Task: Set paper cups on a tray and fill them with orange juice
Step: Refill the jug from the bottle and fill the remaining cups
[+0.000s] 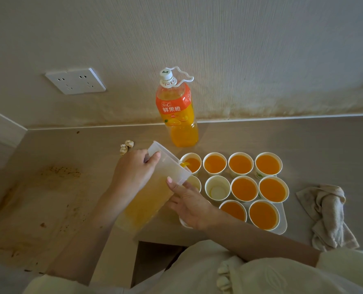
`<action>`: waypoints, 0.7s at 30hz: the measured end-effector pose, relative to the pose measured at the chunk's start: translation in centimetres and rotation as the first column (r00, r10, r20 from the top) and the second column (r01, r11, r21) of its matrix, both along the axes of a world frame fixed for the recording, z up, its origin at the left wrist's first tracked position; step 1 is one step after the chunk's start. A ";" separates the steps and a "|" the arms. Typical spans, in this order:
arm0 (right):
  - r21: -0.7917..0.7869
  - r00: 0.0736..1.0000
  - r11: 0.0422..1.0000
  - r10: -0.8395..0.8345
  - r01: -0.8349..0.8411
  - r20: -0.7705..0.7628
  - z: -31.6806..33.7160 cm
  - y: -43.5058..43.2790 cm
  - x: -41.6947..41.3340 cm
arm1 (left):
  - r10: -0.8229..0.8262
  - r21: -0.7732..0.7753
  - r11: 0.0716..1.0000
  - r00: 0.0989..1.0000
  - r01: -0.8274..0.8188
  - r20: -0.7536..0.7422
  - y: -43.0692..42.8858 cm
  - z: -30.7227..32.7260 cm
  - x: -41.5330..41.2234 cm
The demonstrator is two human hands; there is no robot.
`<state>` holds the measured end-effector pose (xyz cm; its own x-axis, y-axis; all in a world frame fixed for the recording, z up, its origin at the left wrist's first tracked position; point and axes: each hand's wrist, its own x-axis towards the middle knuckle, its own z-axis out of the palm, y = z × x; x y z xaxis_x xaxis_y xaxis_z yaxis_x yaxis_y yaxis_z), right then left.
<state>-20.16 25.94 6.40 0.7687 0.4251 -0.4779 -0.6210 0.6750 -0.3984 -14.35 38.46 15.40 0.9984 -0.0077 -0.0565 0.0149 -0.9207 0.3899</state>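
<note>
Overhead, a beige desk (303,136) set against a textured wall (218,49) carries a pale tray (283,219) of paper cups. A person in a pale top leans over it, tilting a clear plastic pitcher (153,187) of orange juice, with a thin stream of juice at its spout entering the far-left cup (192,163) of the back row. The left hand (134,172) has its grip clenched around the pitcher's handle, thumb on the lid; the right hand (189,203) steadies the pitcher from below, fingers pressed against its wall near the rim.

Behind the tray, near the wall, stands a capped juice bottle (177,111) with an orange label, partly full. A crumpled grey cloth (329,215) lies on the desk just right of the tray. On the tray, three more cups in the back row (240,164) are filled with juice, as are two in the middle row (259,188) and two in the front row (248,213). One middle-row cup (217,188) stands empty; its left neighbour and another cup under the right hand are largely hidden. A white wall socket (75,81) sits to the left, and a small wad of paper (126,146) lies on the desk near the pitcher.
</note>
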 end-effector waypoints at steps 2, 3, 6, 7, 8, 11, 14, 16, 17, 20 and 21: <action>-0.007 1.000 1.000 0.009 -0.009 0.009 0.0 0.0 0.0 | 0.001 0.002 1.000 1.000 -0.001 -0.001 0.0 0.0 0.0; -0.005 1.000 1.000 0.008 -0.008 0.007 0.0 0.0 0.0 | 0.001 0.003 1.000 1.000 -0.001 -0.002 0.0 0.0 0.0; 0.001 1.000 1.000 0.007 -0.007 0.009 0.0 0.0 -0.1 | 0.000 0.013 1.000 1.000 0.000 0.001 0.0 0.1 -0.1; -0.001 1.000 1.000 0.009 -0.009 0.013 0.0 0.0 -0.1 | 0.000 0.013 1.000 1.000 0.000 0.001 0.0 0.1 -0.1; -0.002 1.000 1.000 0.011 -0.011 0.015 0.1 0.0 -0.1 | 0.000 0.011 1.000 1.000 0.000 0.000 0.0 0.1 -0.1; 0.000 1.000 1.000 0.004 -0.004 0.012 0.3 0.0 -0.2 | 0.005 0.002 1.000 1.000 -0.005 -0.002 0.0 0.1 -0.1; -0.001 1.000 1.000 -0.005 0.005 0.001 0.4 0.1 -0.1 | 0.003 -0.005 1.000 1.000 -0.003 0.000 0.0 0.0 0.0; -0.003 1.000 1.000 -0.008 0.008 -0.002 0.3 0.1 -0.1 | 0.000 -0.002 1.000 1.000 0.000 0.002 0.0 0.1 0.0; -0.003 1.000 1.000 -0.010 0.010 -0.001 0.3 0.1 -0.1 | 0.000 -0.001 1.000 1.000 0.000 0.003 0.0 0.1 0.0; 0.004 1.000 1.000 -0.013 0.013 0.006 0.3 0.1 -0.2 | -0.006 0.008 1.000 1.000 0.005 0.007 0.0 0.1 -0.1; 0.007 1.000 1.000 -0.013 0.013 0.007 0.3 0.1 -0.2 | -0.008 0.008 1.000 1.000 0.008 0.008 0.0 0.1 -0.1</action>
<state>-20.32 26.06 6.67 0.7773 0.4183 -0.4698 -0.6095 0.6857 -0.3979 -14.41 38.49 15.46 0.9987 -0.0157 -0.0481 0.0040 -0.9237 0.3831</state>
